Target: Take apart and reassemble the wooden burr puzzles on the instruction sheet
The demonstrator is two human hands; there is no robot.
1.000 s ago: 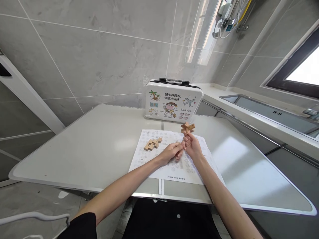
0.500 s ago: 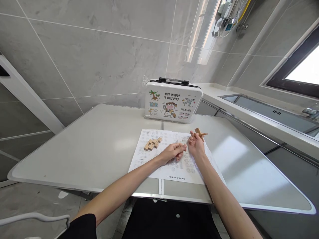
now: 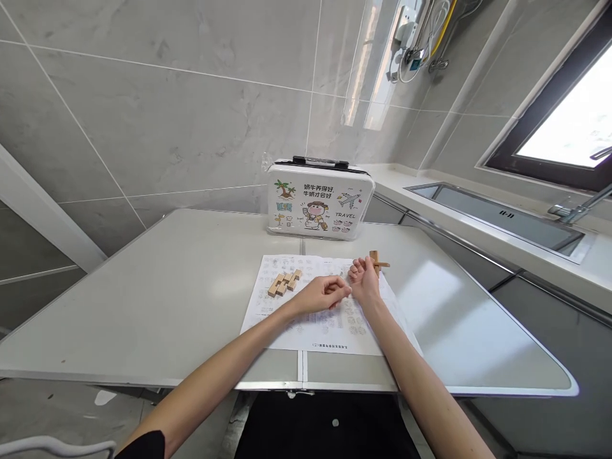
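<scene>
Lowered toward centre frame, right grip (image 3: 364, 284) pinches a notched wooden cross (image 3: 378, 261).
On printed paper (image 3: 329, 331), left grip (image 3: 325, 293) curls loosely, contents untellable; stepped wooden blocks (image 3: 284, 282) lie left.

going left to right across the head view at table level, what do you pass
loose wooden blocks on the printed sheet → left hand → right hand → wooden cross piece held in the right hand's fingertips → sink on the counter

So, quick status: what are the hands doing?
Right hand gripping wooden cross piece over the paper sheet. Left hand curled beside it, on the sheet. Loose wooden blocks lie clear, to the left.
</scene>
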